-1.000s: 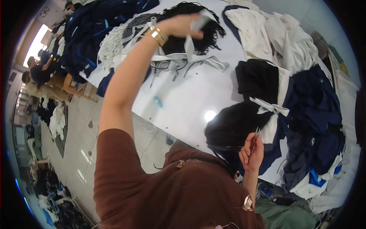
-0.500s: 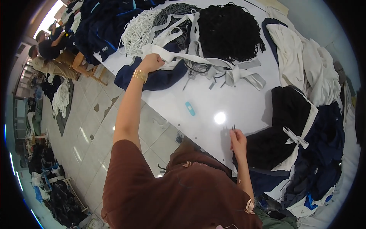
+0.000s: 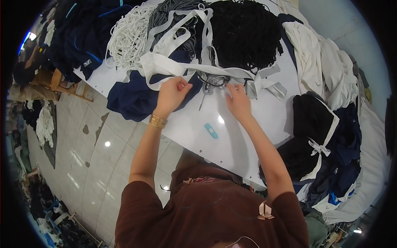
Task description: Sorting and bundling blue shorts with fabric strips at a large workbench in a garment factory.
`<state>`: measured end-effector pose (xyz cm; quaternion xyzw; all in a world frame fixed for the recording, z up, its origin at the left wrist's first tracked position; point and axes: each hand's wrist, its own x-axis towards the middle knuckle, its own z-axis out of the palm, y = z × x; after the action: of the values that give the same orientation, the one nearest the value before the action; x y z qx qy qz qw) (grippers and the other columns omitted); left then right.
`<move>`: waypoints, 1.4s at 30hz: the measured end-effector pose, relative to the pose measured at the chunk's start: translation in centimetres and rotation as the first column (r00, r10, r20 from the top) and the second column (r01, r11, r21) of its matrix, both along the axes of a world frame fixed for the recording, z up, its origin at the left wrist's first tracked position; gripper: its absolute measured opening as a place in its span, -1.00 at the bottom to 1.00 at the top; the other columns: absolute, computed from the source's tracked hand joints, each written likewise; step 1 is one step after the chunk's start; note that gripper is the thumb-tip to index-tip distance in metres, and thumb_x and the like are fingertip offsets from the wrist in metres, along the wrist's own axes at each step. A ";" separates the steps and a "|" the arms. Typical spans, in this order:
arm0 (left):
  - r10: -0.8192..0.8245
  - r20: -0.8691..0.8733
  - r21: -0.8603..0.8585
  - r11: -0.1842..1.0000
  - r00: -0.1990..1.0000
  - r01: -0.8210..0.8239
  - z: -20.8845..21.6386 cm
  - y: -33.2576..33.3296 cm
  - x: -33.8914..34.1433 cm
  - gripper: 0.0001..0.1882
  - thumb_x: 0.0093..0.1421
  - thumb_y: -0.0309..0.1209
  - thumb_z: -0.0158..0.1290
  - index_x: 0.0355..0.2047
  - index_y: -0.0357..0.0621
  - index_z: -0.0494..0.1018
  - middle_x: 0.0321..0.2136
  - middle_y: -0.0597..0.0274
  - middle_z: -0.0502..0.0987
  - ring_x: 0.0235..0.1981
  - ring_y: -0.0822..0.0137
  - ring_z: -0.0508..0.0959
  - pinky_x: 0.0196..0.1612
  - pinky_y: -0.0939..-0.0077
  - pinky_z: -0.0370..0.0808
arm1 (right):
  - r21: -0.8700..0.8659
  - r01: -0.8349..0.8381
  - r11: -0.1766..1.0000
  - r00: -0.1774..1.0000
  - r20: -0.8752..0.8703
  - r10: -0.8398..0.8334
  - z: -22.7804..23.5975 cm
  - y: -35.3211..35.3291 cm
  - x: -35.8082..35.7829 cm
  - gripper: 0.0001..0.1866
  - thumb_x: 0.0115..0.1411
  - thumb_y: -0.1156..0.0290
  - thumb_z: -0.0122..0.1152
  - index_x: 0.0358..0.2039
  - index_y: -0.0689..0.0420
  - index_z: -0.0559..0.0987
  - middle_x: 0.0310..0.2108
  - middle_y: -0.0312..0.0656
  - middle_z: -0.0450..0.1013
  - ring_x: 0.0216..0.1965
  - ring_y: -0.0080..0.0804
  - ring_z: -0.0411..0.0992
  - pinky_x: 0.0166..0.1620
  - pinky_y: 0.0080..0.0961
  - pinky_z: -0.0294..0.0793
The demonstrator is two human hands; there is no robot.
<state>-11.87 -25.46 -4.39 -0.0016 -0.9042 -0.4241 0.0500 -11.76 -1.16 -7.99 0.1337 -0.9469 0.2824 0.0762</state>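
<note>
My left hand (image 3: 171, 94) pinches a wide white fabric strip (image 3: 165, 66) lying over a navy blue garment (image 3: 134, 99) at the table's near edge. A gold bracelet sits on that wrist. My right hand (image 3: 237, 99) grips the other end of a white strip (image 3: 264, 84) close to a small tangle of grey cord (image 3: 211, 82). A pair of scissors (image 3: 203, 98) lies on the white table (image 3: 231, 140) between my two hands. A small light-blue object (image 3: 211, 130) rests on the table just below them.
Piles of white cord (image 3: 128, 35), grey cord (image 3: 173, 8) and black cord (image 3: 246, 31) fill the far side. White garments (image 3: 318, 58) and tied bundles of black and navy clothes (image 3: 322, 144) lie to the right. Tiled floor (image 3: 95, 153) on the left, dark clothes heaped beyond.
My left hand came down from the far pile to the near white strip. My right hand moved from the black bundle at the right to the table's middle and took hold of a strip.
</note>
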 end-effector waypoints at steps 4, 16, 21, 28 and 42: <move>-0.116 0.053 0.130 0.986 0.992 0.109 -0.3 2.4 -0.4 -0.84 -0.03 -0.40 0.16 -0.53 -0.26 0.47 -0.70 0.23 0.44 -0.68 0.41 0.40 -0.56 0.58 0.35 | 0.197 -0.013 0.980 1.000 0.000 0.013 1.2 -4.6 -6.4 -0.66 -0.05 0.42 0.17 -0.18 0.03 0.47 -0.22 -0.09 0.38 -0.36 -0.13 0.45 -0.29 -0.32 0.47; -0.092 0.082 0.092 0.992 0.992 0.084 -1.1 -0.8 -4.1 -0.74 -0.04 -0.35 0.16 -0.39 -0.28 0.45 -0.48 0.03 0.49 -0.51 0.21 0.53 -0.39 0.44 0.45 | -0.823 0.046 0.567 0.923 -0.182 -0.339 16.7 16.0 -18.2 -0.72 0.10 0.58 -0.05 -0.15 0.36 0.31 -0.55 -0.08 0.43 -0.61 -0.38 0.45 -0.51 -0.50 0.50; 0.207 -0.057 0.299 0.937 0.977 -0.181 -2.9 0.1 -11.1 -0.64 -0.02 -0.27 0.16 -0.40 -0.40 0.42 -0.42 -0.06 0.49 -0.52 0.12 0.52 -0.41 0.36 0.42 | -0.847 0.081 0.525 0.645 -0.358 -0.676 21.0 25.0 -19.5 -0.68 0.00 0.72 -0.10 -0.16 0.36 0.30 -0.33 0.05 0.42 -0.43 -0.26 0.50 -0.25 -0.46 0.55; 0.170 -0.345 -0.065 0.977 0.923 -0.204 -1.0 -0.4 -19.2 -0.55 0.03 -0.23 0.13 -0.26 -0.38 0.30 -0.47 -0.08 0.46 -0.38 0.03 0.50 -0.32 0.32 0.40 | 0.441 0.299 0.847 0.944 -0.268 -0.194 13.8 24.6 -18.2 -0.39 -0.04 0.64 0.06 0.09 0.05 0.24 -0.05 0.09 0.29 -0.04 -0.07 0.31 -0.04 -0.37 0.34; -0.482 -0.261 0.494 0.678 0.837 0.544 11.6 4.5 -19.3 -0.60 0.08 -0.29 0.11 -0.11 -0.19 0.32 -0.46 0.29 0.50 -0.42 0.53 0.47 -0.39 0.68 0.39 | -0.604 0.035 0.796 0.989 0.137 0.061 8.3 -5.6 -17.9 -0.62 0.04 0.37 0.12 -0.12 0.19 0.33 -0.56 -0.10 0.43 -0.57 -0.27 0.45 -0.53 -0.43 0.44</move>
<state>-31.15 -20.98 7.22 -0.2638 -0.7019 -0.6612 -0.0235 -29.68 -6.73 0.27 0.0874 -0.8092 0.5794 0.0419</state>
